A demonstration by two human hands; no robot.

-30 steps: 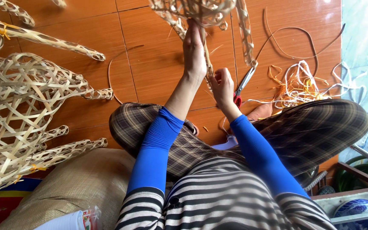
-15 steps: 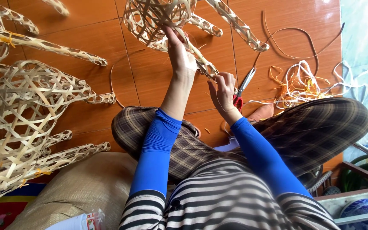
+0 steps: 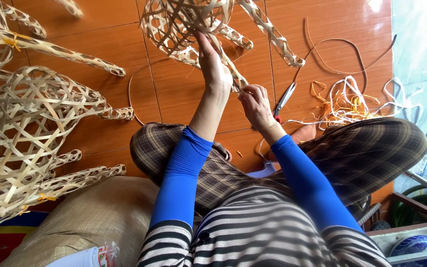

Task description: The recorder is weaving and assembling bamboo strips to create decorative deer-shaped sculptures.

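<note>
Only the head view here, looking straight down at someone sitting cross-legged on an orange tiled floor (image 3: pixel 100 44).

The left hand (image 3: pixel 213 66) is reaching far out, fingers stretched up against the open-weave bamboo basket (image 3: pixel 184 20) at the far edge of the shot. It's laid flat along one of the basket's woven legs, pressing it rather than wrapped tight around it. The right hand (image 3: pixel 255 105) sits nearer and a bit to the right, fingers pinched narrow on the lower end of that same woven leg (image 3: pixel 233 74), so both hands are on the one piece. The basket itself is far centre, tilted, with its legs fanning out toward the right.

Just right of the right hand there's a pair of scissors (image 3: pixel 283 101) lying on the floor, red handles near the wrist, blades pointing away. Further right is a messy tangle of loose strips (image 3: pixel 344 101), white and orange, plus a long thin brown strip (image 3: pixel 342 47) curling off far right.

Over on the left side, well apart from the hands, is a stack of finished woven baskets (image 3: pixel 25 128) with the same kind of legs sticking out. A tan sack (image 3: pixel 95 217) sits near left. The person has blue sleeves (image 3: pixel 181 183), a striped top and plaid trousers (image 3: pixel 366 148).
</note>
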